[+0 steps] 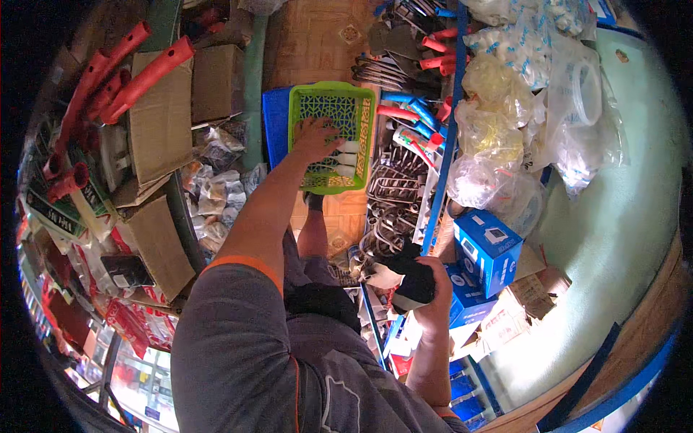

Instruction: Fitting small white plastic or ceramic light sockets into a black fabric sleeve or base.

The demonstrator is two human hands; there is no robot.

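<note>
My left hand (pixel 317 138) reaches into a bright green plastic basket (pixel 295 101) with lattice sides, its fingers stretched out over the basket's floor. Several small white pieces (pixel 346 159) lie in the basket beside those fingers; I cannot tell their kind. A blue box-like thing (pixel 275 119) shows behind the basket's left side. Lower and to the right, my right hand (pixel 435 292) is closed around a black and white object (pixel 414 280) whose kind is unclear. Its far side is hidden.
Red pipe-like tools (pixel 148 81) stick out of cardboard boxes (pixel 162 115) on the left. Metal hardware (pixel 397 187) crowds the shelf right of the basket. Clear plastic bags (pixel 494 130) and blue boxes (pixel 491 249) stand farther right. Tiled floor (pixel 310 43) lies beyond the basket.
</note>
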